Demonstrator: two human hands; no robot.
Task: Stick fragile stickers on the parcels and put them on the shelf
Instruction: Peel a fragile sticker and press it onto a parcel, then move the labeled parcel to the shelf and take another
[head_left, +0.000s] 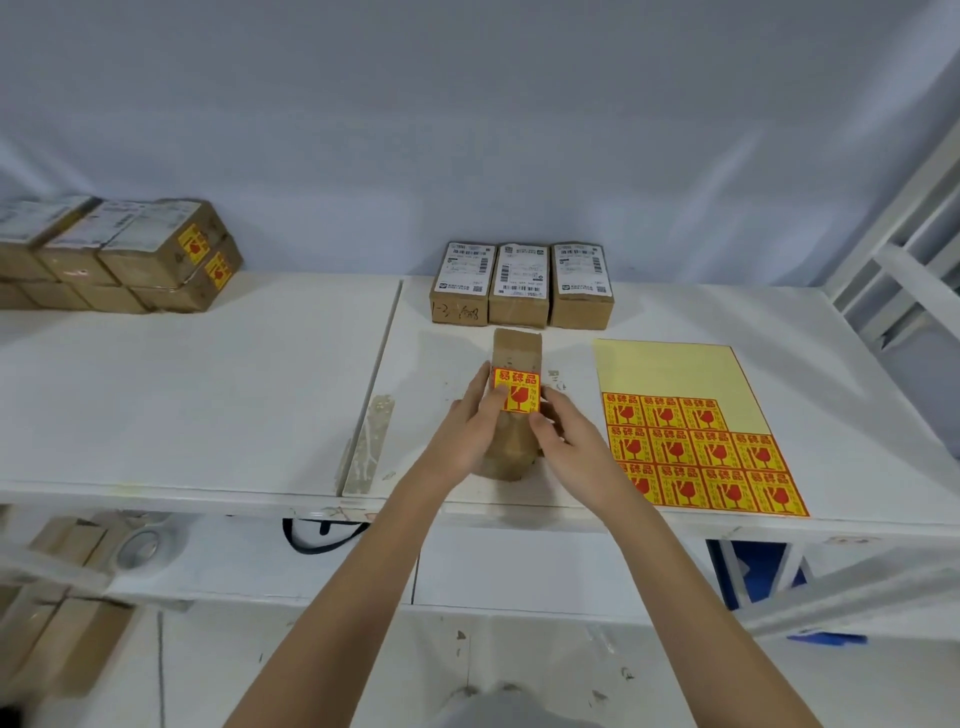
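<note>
A brown cardboard parcel (514, 349) lies lengthwise on the white table (208, 395) in front of me. A red-and-yellow fragile sticker (517, 389) sits on its top face. My left hand (470, 431) holds the parcel's left side, thumb on the sticker's lower left corner. My right hand (563, 436) holds the right side, thumb at the sticker's lower right corner. A yellow sticker sheet (691, 431) with several fragile stickers lies to the right. Three labelled parcels (519, 283) stand in a row behind.
A stack of several parcels (130, 254), two showing fragile stickers, sits at the table's far left against the wall. A white metal shelf frame (904, 260) rises at the right. Below the table are more cardboard boxes (57, 623) and a tape roll (140, 548).
</note>
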